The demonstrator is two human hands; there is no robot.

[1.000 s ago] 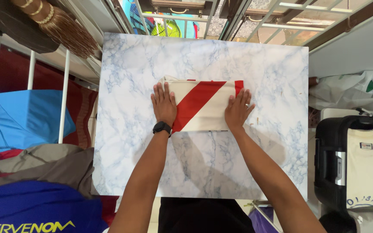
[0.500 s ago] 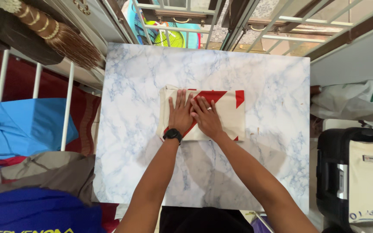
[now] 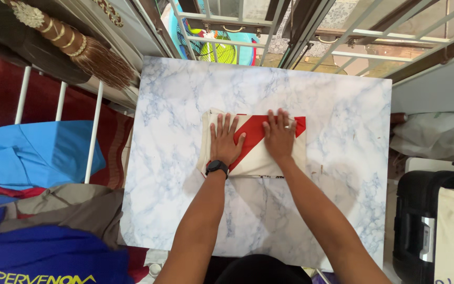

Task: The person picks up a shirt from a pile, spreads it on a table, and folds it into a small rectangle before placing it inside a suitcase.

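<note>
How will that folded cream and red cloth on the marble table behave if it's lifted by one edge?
The folded cream and red cloth is probably floppy: it lies flat in soft layers, so these may droop and unfold. It looks thin and light, and might slide on the smooth marble-patterned table.

surface: one rectangular table (image 3: 174,173) with a white, blue-veined marble-pattern top, filling the centre of the frame from upper middle to lower edge.

lying on it: one folded cloth (image 3: 256,158), cream with a broad red diagonal stripe, just above the centre of the top, flat, its edges roughly square to the table's edges.

on the cloth: left hand (image 3: 225,141) pressed flat, fingers spread, on the left half; right hand (image 3: 279,135) flat on the right half. the hands are apart.

a few small dark specks lie right of the cloth.
</note>
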